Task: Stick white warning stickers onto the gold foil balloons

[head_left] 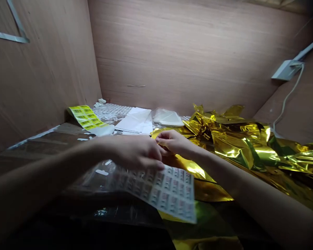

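Label sheet (172, 194): grasped by left hand (135, 151), table's (49, 142) near edge, likely for easy reach; right hand (176, 142) pinched closed beside foil (232, 139).

The label sheet (172, 194) is thin, whitish and roughly rectangular, with rows of small printed labels carrying dark and reddish marks. It lies to the near left of the gold foil heap (229, 139), slanting down toward its near right corner; its far left part is blurred and partly covered, and the print is too soft to read. The gold foil piece (198, 170) is shiny, smooth and mirror-like, with bright highlights and a darker amber fold along its near edge. It extends from the near left side of the heap, partly hidden, flatter than the crumpled foil there, and tapers to a pointed near corner.
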{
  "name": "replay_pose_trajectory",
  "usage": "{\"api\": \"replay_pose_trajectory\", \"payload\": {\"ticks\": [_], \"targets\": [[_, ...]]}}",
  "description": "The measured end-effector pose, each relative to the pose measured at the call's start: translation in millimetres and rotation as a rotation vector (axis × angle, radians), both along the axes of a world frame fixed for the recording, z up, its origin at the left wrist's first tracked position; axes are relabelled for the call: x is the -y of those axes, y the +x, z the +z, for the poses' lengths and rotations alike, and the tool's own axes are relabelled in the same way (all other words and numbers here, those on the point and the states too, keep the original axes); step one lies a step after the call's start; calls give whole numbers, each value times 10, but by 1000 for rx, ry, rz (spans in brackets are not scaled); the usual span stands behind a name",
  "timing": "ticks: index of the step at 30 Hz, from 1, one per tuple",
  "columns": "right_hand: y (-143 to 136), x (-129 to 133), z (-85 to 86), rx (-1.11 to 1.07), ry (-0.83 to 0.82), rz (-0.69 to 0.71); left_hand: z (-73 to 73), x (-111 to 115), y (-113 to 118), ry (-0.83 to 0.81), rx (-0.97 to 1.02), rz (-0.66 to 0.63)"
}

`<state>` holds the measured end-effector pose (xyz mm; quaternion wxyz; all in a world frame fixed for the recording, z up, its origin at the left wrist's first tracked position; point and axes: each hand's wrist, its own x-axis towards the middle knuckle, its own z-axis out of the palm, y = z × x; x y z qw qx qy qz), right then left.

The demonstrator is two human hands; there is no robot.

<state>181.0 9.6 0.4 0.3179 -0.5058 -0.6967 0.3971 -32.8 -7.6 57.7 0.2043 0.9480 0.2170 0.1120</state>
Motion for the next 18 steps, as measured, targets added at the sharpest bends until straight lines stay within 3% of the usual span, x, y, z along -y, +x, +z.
{"api": "replay_pose_trajectory", "payload": {"ticks": [2,4,7,12,18], "targets": [[17,-2,-14,-36,-24,28,-174,319,241,134,-210,16],[44,-10,-17,-24,-13,62,-362,526,397,310,-233,87],[89,-23,-10,107,76,110,-538,651,491,328,-327,109],[123,-6,14,246,178,128,-527,715,538,346,-441,87],[107,8,13,304,209,117,-532,769,543,317,-383,101]]}}
